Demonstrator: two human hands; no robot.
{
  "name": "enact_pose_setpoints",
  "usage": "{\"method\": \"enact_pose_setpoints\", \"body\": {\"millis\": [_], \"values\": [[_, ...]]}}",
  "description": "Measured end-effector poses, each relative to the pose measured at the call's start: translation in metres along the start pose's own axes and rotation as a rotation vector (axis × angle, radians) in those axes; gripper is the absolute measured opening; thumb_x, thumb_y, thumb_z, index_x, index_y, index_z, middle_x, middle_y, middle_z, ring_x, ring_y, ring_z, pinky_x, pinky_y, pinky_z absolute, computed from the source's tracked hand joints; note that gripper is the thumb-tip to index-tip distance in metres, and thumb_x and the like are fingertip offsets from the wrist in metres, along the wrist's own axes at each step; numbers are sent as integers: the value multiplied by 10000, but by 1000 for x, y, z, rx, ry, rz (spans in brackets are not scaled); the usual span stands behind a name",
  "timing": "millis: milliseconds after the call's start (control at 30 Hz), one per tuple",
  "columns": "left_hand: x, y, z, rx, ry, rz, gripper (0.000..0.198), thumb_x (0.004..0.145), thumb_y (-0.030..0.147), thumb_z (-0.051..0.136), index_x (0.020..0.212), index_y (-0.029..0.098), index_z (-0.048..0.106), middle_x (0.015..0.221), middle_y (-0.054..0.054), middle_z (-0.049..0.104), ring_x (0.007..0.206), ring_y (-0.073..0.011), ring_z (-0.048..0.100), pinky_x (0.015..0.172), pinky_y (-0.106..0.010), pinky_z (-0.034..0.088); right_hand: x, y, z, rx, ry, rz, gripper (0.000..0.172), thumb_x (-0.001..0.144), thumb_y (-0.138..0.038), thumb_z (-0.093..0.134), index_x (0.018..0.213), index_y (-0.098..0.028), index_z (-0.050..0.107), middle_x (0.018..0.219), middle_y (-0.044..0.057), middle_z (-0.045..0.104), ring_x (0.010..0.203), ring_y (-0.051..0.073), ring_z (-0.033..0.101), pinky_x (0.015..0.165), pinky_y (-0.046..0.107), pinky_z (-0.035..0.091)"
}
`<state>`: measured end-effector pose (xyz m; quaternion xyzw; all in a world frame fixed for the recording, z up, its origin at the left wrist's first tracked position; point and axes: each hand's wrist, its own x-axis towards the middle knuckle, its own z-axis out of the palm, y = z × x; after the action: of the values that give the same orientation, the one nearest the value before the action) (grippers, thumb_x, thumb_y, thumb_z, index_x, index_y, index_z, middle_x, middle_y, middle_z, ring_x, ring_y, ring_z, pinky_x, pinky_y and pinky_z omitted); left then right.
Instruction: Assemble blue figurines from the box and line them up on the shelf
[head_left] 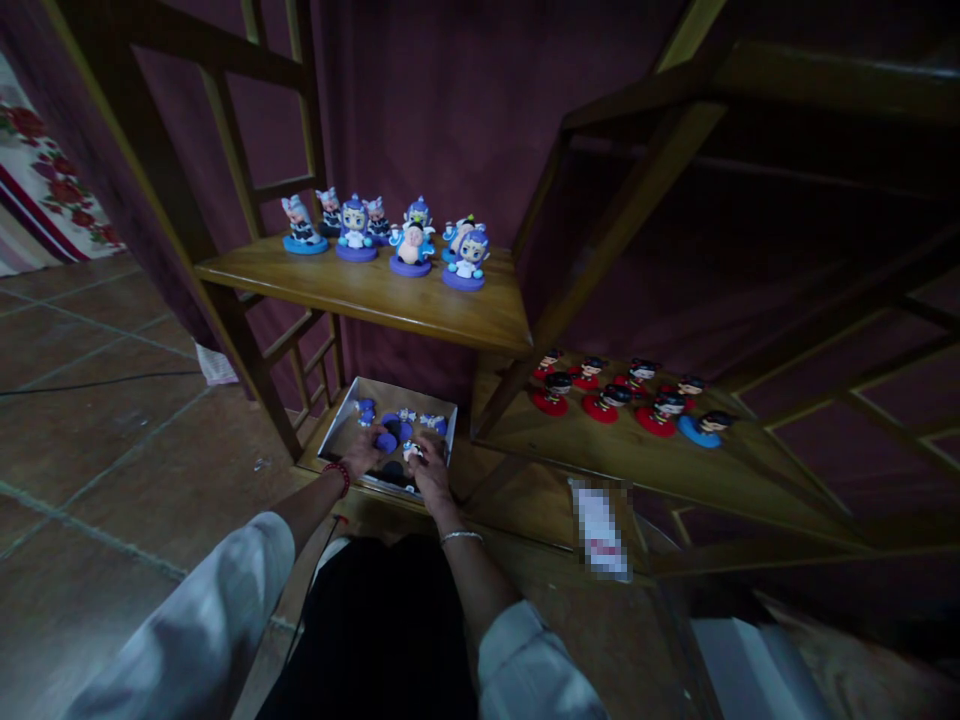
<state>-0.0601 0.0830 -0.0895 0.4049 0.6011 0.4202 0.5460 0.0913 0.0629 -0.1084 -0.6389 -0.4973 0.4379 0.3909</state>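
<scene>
A shallow cardboard box (pixel 339 428) with white edges stands on the lowest shelf, and both my hands reach into it. My left hand (pixel 361 455), a red bead bracelet at its wrist, grips a round purple base (pixel 386 441) at the box's left side. In my right hand (pixel 433 474) is a small white-and-black figurine (pixel 412 452), pinched close to that base. Behind the hands in the box lie a blue-purple figurine (pixel 365 411), some small white-and-purple figures (pixel 433 421) and more purple and black discs. My fingertips are small and dim here.
Several figurines on purple and blue bases (pixel 410 252) stand on the wooden shelf (pixel 360 298) above the box. On the right-hand shelf (pixel 540 432) are several red-based figurines (pixel 606 403). A blurred white packet (pixel 601 530) lies low right. Wooden posts (pixel 251 370) flank the box.
</scene>
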Motion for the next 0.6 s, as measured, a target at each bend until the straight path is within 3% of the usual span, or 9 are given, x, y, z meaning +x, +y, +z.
{"method": "enact_pose_setpoints", "body": {"millis": [167,333,600], "values": [[-14,7,2,42,-107,-57,484,569,15,528,1034,140,482,880,-39,618,793,-165,591,681,-265,448,-6,-9,-1,193,-14,45,381,655,-317,552,1029,-272,603,827,-30,655,725,138,596,630,239,486],[-22,13,5,75,-127,-40,491,575,48,560,1058,100,486,871,-56,619,856,-189,584,731,-277,441,-12,-21,-3,447,18,139,416,595,-309,623,1002,-226,611,817,4,633,725,137,587,628,240,487],[-34,22,6,12,-168,-56,431,576,54,593,1003,90,549,722,-21,608,749,-193,584,684,-290,438,-18,-27,-10,680,-33,206,424,561,-300,693,969,-229,599,836,3,649,686,120,606,649,250,484]]}}
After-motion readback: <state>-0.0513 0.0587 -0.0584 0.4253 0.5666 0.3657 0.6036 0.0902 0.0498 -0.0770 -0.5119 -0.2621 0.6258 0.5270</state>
